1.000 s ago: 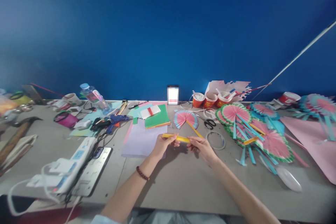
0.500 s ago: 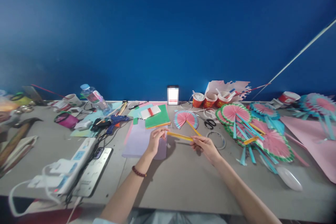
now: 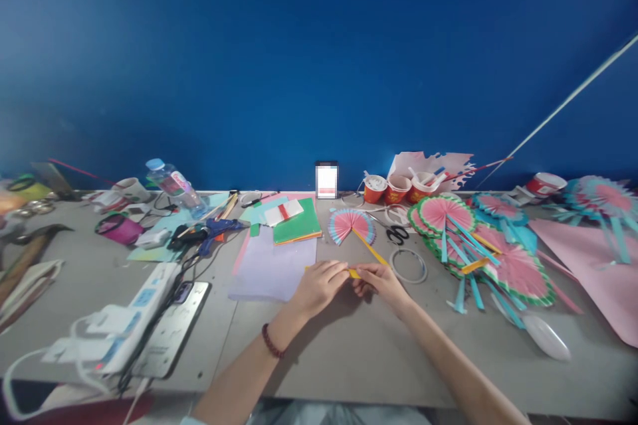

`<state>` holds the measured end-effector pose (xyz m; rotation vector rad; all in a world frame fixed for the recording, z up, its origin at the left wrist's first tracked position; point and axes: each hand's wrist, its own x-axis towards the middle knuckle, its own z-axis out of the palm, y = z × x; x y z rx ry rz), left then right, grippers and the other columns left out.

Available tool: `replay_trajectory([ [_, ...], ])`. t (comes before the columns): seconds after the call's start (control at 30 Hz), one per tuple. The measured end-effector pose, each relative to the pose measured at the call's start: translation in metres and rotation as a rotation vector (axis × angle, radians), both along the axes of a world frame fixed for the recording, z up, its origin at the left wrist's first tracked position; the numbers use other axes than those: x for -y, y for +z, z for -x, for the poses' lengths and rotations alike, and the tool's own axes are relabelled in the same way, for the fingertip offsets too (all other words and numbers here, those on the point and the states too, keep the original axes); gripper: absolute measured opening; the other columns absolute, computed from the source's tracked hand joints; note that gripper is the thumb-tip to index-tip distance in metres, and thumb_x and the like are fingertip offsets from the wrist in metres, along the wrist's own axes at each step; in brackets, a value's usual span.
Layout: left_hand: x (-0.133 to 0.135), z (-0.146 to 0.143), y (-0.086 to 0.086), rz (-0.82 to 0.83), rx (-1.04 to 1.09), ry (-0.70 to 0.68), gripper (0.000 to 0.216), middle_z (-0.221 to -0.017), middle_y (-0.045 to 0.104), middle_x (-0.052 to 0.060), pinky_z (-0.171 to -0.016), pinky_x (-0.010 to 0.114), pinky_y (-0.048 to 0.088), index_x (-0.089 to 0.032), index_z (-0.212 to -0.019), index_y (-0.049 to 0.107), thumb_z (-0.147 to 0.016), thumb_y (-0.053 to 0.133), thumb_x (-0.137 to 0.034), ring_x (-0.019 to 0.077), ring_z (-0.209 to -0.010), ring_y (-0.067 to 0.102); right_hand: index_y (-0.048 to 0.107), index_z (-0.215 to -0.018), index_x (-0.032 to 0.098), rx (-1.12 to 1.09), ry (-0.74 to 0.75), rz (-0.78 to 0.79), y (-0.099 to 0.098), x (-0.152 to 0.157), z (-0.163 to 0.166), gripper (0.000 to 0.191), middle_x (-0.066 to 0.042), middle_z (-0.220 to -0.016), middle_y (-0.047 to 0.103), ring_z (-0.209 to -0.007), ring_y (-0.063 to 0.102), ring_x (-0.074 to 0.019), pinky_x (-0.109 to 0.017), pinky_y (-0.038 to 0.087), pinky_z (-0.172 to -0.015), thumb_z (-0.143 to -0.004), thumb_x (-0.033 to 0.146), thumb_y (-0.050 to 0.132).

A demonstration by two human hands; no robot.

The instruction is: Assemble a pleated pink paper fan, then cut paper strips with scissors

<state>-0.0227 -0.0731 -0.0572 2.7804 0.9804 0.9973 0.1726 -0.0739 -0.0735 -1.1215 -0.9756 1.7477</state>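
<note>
A narrow yellow paper strip (image 3: 353,273) lies low over the grey table (image 3: 359,352), mostly covered by my fingers. My left hand (image 3: 319,287), with a bead bracelet on its wrist, is closed over the strip's left part. My right hand (image 3: 383,282) pinches the strip's right end. The two hands touch each other at the middle. Just behind them lies a pink and blue pleated paper fan (image 3: 352,224) with a yellow handle.
Lilac paper (image 3: 272,267), a stack of coloured sheets (image 3: 298,224), scissors (image 3: 397,234) and a tape ring (image 3: 409,265) lie behind the hands. Several paper fans (image 3: 478,246) fill the right. A power strip (image 3: 134,309), glue gun (image 3: 212,231), bottle (image 3: 172,182) and paper cups (image 3: 396,189) stand around.
My left hand has slid right along the strip until it meets my right hand. The strip has come down from a raised slant to near the table.
</note>
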Motion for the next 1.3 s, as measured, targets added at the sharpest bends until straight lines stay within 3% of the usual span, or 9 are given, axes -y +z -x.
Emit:
replay_trajectory([
  [0.17, 0.001, 0.000, 0.001, 0.146, 0.070, -0.011, 0.024, -0.099, 0.071, 0.005, -0.079, 0.030, 0.051, -0.021, -0.101, 0.067, -0.095, 0.044, -0.019, 0.0173, -0.091, 0.065, 0.071, -0.094, 0.013, 0.005, 0.013, -0.038, 0.005, 0.001, 0.000, 0.045, -0.003, -0.063, 0.069, -0.052, 0.064, -0.0127, -0.025, 0.052, -0.053, -0.067, 0.049, 0.075],
  [0.3, 0.001, 0.000, -0.002, 0.185, 0.151, 0.044, 0.025, -0.098, 0.070, 0.006, -0.077, 0.029, 0.052, -0.021, -0.101, 0.068, -0.096, 0.044, -0.020, 0.0159, -0.088, 0.065, 0.064, -0.104, 0.018, 0.042, -0.056, -0.176, 0.001, 0.000, 0.002, 0.052, -0.001, -0.067, 0.069, -0.056, 0.065, -0.0149, -0.027, 0.053, -0.053, -0.063, 0.047, 0.078],
  [0.53, -0.001, 0.003, -0.010, 0.168, 0.210, 0.074, 0.024, -0.095, 0.071, 0.007, -0.076, 0.030, 0.054, -0.022, -0.100, 0.069, -0.094, 0.046, -0.021, 0.0162, -0.086, 0.065, 0.065, -0.078, 0.019, 0.284, -0.203, -0.336, -0.009, 0.001, 0.001, 0.037, -0.003, -0.059, 0.067, -0.056, 0.066, -0.0188, -0.030, 0.053, -0.053, -0.065, 0.053, 0.074],
  [0.67, -0.001, 0.002, -0.011, 0.199, 0.251, 0.090, 0.024, -0.097, 0.071, 0.007, -0.079, 0.031, 0.054, -0.022, -0.107, 0.067, -0.094, 0.046, -0.021, 0.0169, -0.089, 0.065, 0.070, -0.074, 0.020, 0.331, -0.218, -0.387, -0.005, 0.003, 0.001, 0.032, -0.007, -0.075, 0.073, -0.060, 0.066, -0.0190, -0.031, 0.054, -0.055, -0.068, 0.052, 0.072],
  [0.73, 0.000, 0.000, -0.010, 0.216, 0.270, 0.104, 0.024, -0.096, 0.071, 0.007, -0.079, 0.031, 0.055, -0.021, -0.109, 0.067, -0.094, 0.047, -0.022, 0.0175, -0.088, 0.065, 0.071, -0.073, 0.021, 0.327, -0.234, -0.395, -0.002, 0.003, 0.002, 0.031, -0.008, -0.085, 0.074, -0.059, 0.065, -0.0176, -0.030, 0.054, -0.055, -0.067, 0.051, 0.073],
  [0.93, 0.002, -0.005, -0.005, 0.341, 0.368, 0.121, 0.023, -0.092, 0.071, 0.007, -0.077, 0.031, 0.054, -0.022, -0.101, 0.071, -0.092, 0.050, -0.024, 0.0175, -0.084, 0.065, 0.069, -0.073, 0.020, 0.262, -0.268, -0.321, 0.003, 0.002, 0.005, 0.037, -0.005, -0.060, 0.069, -0.058, 0.065, -0.0207, -0.033, 0.055, -0.057, -0.063, 0.056, 0.074],
  [1.13, 0.003, -0.009, 0.001, 0.571, 0.470, 0.128, 0.022, -0.088, 0.072, 0.008, -0.074, 0.028, 0.052, -0.020, -0.094, 0.073, -0.090, 0.053, -0.026, 0.0177, -0.081, 0.066, 0.067, -0.081, 0.019, 0.234, -0.319, -0.297, 0.003, 0.002, 0.008, 0.041, -0.005, -0.063, 0.068, -0.056, 0.065, -0.0208, -0.034, 0.055, -0.054, -0.062, 0.054, 0.076],
  [1.3, 0.003, -0.010, 0.000, 0.612, 0.524, 0.130, 0.021, -0.085, 0.072, 0.007, -0.071, 0.028, 0.052, -0.020, -0.088, 0.075, -0.087, 0.054, -0.022, 0.0182, -0.077, 0.066, 0.066, -0.086, 0.020, 0.178, -0.306, -0.272, 0.002, 0.001, 0.008, 0.042, -0.004, -0.065, 0.069, -0.055, 0.065, -0.0184, -0.032, 0.055, -0.053, -0.061, 0.051, 0.078],
])
